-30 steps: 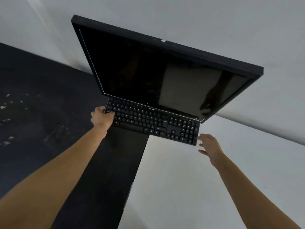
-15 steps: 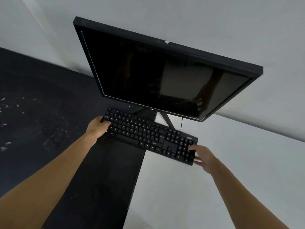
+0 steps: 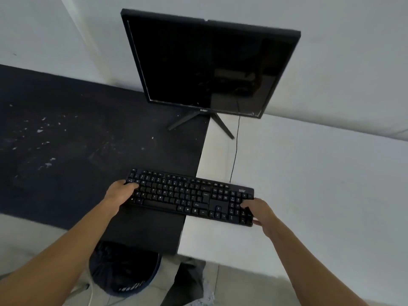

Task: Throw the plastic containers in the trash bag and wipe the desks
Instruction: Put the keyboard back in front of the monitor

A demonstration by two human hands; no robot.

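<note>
The left thumb (image 3: 133,185) lies flat over the keys at the left end of a black keyboard (image 3: 176,193). The rest of that hand's fingers are tucked round the end, out of sight, so the left hand (image 3: 120,193) is grasping the keyboard by its left edge. On the other side the right thumb (image 3: 246,204) presses on the number pad. One fingertip shows beneath the near right corner, so the right hand (image 3: 261,212) clasps that end too. Both forearms reach in from the near side, bare.

The keyboard lies across the seam where two desks meet, with its left part over the black desk (image 3: 66,151) and its right part over the white desk (image 3: 320,184). Whether it rests on them or is held just above, I cannot tell. A thin dark cable (image 3: 236,146) runs from its far edge over the white top towards the monitor.

The monitor (image 3: 209,62) stands further back with its screen dark. Its splayed stand (image 3: 217,124) has one leg on each desk. Pale flecks (image 3: 42,130) are scattered over the left part of the black desk. A plain light wall (image 3: 342,74) rises behind both desks.

Down on the floor, at the near edge of the black desk and partly behind the left forearm, sits a round bin (image 3: 132,289) lined with a black trash bag (image 3: 123,266).
</note>
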